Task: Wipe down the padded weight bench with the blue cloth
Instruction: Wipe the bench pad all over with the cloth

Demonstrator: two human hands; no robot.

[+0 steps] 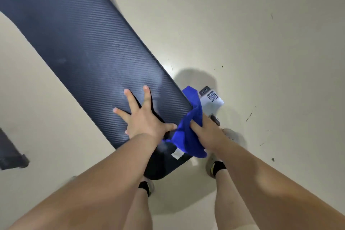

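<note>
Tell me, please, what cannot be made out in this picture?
Head view:
Right hand: most fingers hidden by the blue cloth; grip unclear.
Weight bench: far end cut off by the top edge; frame hidden beneath it.
White label: code too small to read.
Dark object: cut off by the left edge.

Ahead of our left hand (143,119), the dark ribbed bench pad (84,43) runs bare toward the upper left, open along its whole length. At its right edge, our right hand (209,132) and the blue cloth (188,136) sit just beside a white box (211,101) with a printed code, possibly resting on the pale floor (261,43). A dark bar (11,155) lies well apart at far left.
</note>
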